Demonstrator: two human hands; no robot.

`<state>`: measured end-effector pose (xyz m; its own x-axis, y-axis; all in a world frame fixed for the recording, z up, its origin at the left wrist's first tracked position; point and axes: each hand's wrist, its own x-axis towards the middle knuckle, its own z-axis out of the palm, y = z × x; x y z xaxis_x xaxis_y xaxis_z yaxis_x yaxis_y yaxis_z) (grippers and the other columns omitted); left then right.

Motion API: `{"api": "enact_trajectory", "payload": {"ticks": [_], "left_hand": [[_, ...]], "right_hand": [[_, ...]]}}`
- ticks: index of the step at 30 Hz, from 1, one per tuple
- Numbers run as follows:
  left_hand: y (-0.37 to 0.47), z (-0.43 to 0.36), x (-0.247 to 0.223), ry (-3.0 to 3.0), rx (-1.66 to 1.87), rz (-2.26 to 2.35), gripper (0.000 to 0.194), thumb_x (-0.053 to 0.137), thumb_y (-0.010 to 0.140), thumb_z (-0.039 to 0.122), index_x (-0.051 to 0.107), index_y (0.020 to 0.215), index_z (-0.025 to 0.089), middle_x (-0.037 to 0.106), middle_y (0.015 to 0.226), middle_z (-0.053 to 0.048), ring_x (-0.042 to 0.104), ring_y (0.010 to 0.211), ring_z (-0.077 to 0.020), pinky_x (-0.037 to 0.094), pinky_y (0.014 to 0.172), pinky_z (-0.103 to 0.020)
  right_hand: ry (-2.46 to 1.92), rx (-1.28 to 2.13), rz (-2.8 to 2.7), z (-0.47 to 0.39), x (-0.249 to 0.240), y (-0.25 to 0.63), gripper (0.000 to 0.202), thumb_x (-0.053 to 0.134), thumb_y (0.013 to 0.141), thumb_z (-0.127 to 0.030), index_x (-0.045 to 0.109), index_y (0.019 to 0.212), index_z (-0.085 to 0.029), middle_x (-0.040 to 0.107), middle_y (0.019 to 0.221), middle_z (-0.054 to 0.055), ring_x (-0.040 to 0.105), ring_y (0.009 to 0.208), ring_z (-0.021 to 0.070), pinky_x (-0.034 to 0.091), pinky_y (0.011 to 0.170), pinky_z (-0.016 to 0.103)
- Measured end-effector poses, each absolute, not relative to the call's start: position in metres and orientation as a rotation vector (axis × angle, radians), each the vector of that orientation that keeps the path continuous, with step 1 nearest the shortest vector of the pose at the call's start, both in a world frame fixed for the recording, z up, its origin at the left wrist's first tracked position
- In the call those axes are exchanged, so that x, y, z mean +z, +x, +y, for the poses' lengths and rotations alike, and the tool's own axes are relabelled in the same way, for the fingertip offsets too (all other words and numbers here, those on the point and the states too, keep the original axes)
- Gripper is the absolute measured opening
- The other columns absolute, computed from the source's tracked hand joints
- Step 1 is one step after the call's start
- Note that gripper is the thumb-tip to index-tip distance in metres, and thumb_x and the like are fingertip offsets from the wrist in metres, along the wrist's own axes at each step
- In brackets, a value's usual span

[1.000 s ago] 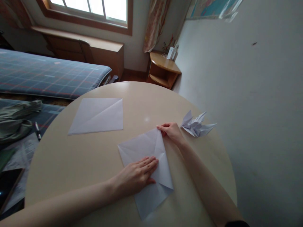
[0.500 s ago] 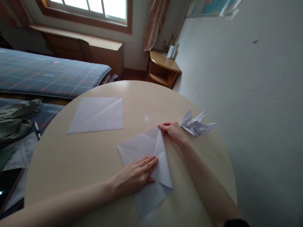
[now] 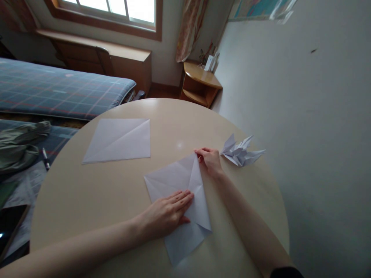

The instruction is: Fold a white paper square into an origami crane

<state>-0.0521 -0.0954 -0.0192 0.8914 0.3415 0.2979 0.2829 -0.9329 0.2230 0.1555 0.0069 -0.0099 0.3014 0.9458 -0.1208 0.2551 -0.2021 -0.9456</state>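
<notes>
White paper, creased and partly folded, lies near the middle of the table (image 3: 101, 197); call it the sheet (image 3: 165, 181). The left hand (image 3: 171, 210) rests on it, fingers flat and grasping nothing; the right hand (image 3: 211, 161) pinches its 1 o'clock corner. Folding looks to be at an early stage: a flap (image 3: 203, 204) seems turned in along the 3 o'clock side, while the 6 o'clock point sticks out. Much shaping appears left. At 2 o'clock sits a folded model (image 3: 240, 152); at 11 o'clock, a spare (image 3: 121, 139) with one diagonal crease.

Two hands (image 3: 169, 212) (image 3: 211, 163), two sheets (image 3: 174, 175) (image 3: 120, 139) — one table (image 3: 87, 199)
</notes>
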Motion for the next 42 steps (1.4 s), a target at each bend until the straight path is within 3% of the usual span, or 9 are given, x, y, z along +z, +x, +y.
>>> {"api": "enact_trajectory", "payload": {"ticks": [10,32,42], "left_hand": [[-0.053,-0.096,-0.021,2.864,0.541,0.468,0.046,0.036,0.094,0.034,0.046,0.124,0.000,0.050,0.129,-0.019,0.045,0.122,-0.0253,0.041,0.103,-0.036],[-0.052,-0.096,-0.023,2.895,0.545,0.468,0.046,0.035,0.094,0.034,0.047,0.122,-0.001,0.051,0.128,-0.019,0.047,0.121,-0.0254,0.042,0.102,-0.036],[-0.052,-0.095,-0.020,2.886,0.534,0.463,0.047,0.036,0.094,0.034,0.048,0.121,-0.002,0.052,0.126,-0.018,0.048,0.119,-0.0252,0.042,0.102,-0.035]], "right_hand": [[-1.659,0.992,-1.189,0.011,-0.014,0.162,0.040,0.057,0.071,-0.053,0.059,0.059,-0.015,0.064,0.057,0.003,0.050,0.041,0.0095,0.037,0.043,0.022],[-1.646,1.096,-1.180,0.010,-0.005,0.163,0.023,0.069,0.057,-0.036,0.062,0.057,-0.015,0.057,0.050,-0.001,0.045,0.042,0.0082,0.035,0.041,0.021],[-1.728,0.962,-1.238,0.010,-0.011,0.162,0.026,0.061,0.063,-0.042,0.058,0.054,-0.017,0.057,0.048,-0.001,0.049,0.045,0.0111,0.036,0.047,0.023]]}}
